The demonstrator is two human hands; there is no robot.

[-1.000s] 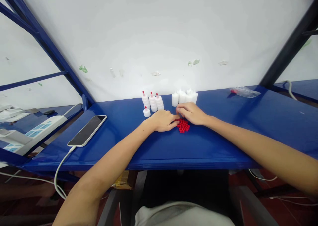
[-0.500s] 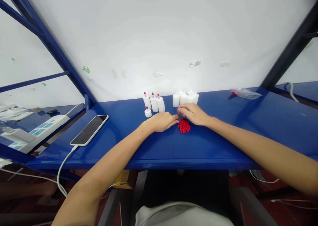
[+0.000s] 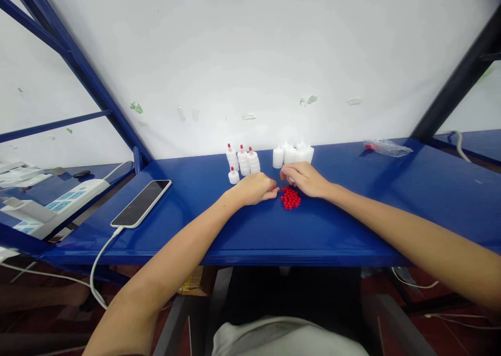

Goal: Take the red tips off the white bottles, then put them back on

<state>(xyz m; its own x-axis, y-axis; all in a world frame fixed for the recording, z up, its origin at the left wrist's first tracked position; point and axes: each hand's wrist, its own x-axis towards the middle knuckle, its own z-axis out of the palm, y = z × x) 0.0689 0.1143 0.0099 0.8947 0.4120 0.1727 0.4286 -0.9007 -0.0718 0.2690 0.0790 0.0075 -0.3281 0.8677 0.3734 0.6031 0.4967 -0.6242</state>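
A pile of small red caps [image 3: 290, 198] lies on the blue table between my two hands. My left hand [image 3: 254, 189] is just left of the pile, its thumb and forefinger pinched together on a bit of red that looks like one cap. Behind the pile, my right hand [image 3: 305, 178] is curled closed. A little white shows under its fingers, seemingly a small bottle, mostly hidden. Several white bottles with red tips [image 3: 243, 163] stand beyond my left hand. Behind my right hand is a group of white bottles [image 3: 278, 157] without red tips.
A phone [image 3: 141, 203] with a white cable lies on the left of the blue table [image 3: 250, 236]. A clear plastic bag [image 3: 387, 147] with something red sits at the back right. The white wall [image 3: 250, 63] rises behind, and a power strip [image 3: 74, 202] is at far left.
My left hand has drawn back slightly from the caps, its fingers now closed in a pinch with red showing. White now shows under my right hand's fingers, which has hardly moved.
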